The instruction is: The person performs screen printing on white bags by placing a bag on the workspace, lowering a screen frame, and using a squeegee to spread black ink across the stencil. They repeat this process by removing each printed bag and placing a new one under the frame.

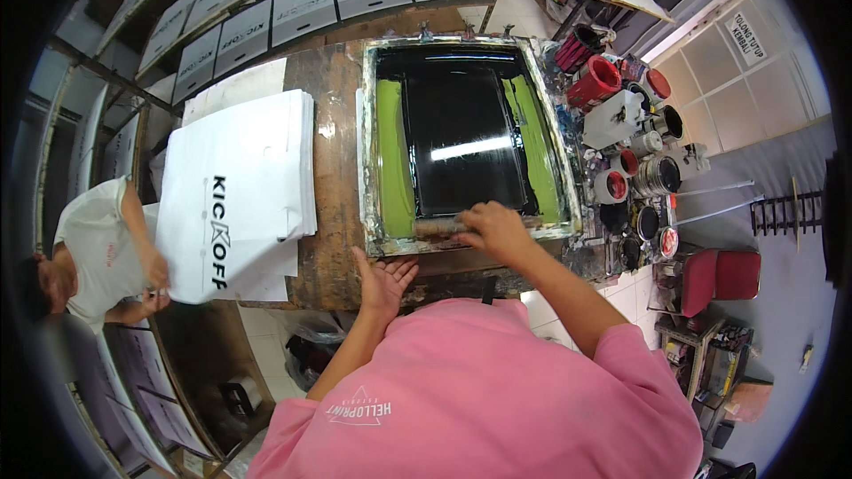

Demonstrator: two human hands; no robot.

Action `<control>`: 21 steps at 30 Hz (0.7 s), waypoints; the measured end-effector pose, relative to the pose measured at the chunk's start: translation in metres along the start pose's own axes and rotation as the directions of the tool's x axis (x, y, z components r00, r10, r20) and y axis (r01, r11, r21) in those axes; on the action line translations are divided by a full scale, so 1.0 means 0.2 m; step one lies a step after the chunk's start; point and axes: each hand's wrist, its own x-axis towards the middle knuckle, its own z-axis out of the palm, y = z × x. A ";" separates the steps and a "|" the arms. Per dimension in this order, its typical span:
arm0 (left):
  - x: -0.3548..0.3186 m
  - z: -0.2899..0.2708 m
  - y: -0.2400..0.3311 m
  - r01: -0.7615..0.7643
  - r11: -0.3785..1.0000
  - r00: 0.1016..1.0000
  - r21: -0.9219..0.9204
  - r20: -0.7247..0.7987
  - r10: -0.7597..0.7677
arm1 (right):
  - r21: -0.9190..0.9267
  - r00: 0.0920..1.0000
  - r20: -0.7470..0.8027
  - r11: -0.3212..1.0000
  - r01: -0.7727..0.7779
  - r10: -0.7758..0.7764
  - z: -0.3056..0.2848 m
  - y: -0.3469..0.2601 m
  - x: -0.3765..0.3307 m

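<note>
A screen printing frame [369, 151] lies on the worktable in front of me, its rim smeared with old ink. Glossy black ink [457, 115] covers the middle of its mesh, with green strips [395, 160] along both sides. My right hand [495, 229] is closed on a wooden-handled squeegee [435, 228] that lies across the near end of the screen. Just below the frame's near left corner, my left hand [383, 286] is turned palm up with fingers spread, holding nothing. Whether it touches the frame's underside I cannot tell.
Left of the frame, a stack of white printed bags or sheets [257, 151] lies on the wooden table [328, 204]. A co-worker [98, 248] has both hands at its left edge. Ink tubs and cans [593, 82] crowd the right side. Racks [328, 31] hold more printed pieces.
</note>
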 end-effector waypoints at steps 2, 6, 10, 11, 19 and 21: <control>0.13 -0.13 -0.09 0.031 1.000 0.999 0.002 -0.009 -0.031 | -0.053 0.999 -0.029 0.998 0.019 -0.020 0.18 0.04 -0.01; 0.30 -0.18 -0.11 0.137 0.990 0.977 -0.034 -0.158 -0.140 | -0.175 0.998 -0.006 0.982 0.066 -0.068 0.39 0.13 0.00; 0.28 -0.17 -0.13 0.150 0.988 0.960 0.033 -0.245 -0.137 | -0.195 0.987 -0.098 0.975 0.104 -0.125 0.41 0.30 0.25; 0.28 -0.18 -0.14 0.147 0.987 0.965 0.059 -0.226 -0.130 | -0.209 0.982 -0.125 0.971 0.114 -0.142 0.39 0.35 0.35; 0.29 -0.16 -0.18 0.137 0.987 0.920 0.082 -0.379 -0.096 | -0.290 0.913 -0.345 0.950 0.118 -0.219 0.14 0.78 1.30; 0.31 -0.15 -0.18 0.145 0.988 0.897 0.046 -0.427 -0.112 | -0.298 0.922 -0.327 0.949 0.107 -0.207 0.08 0.87 1.46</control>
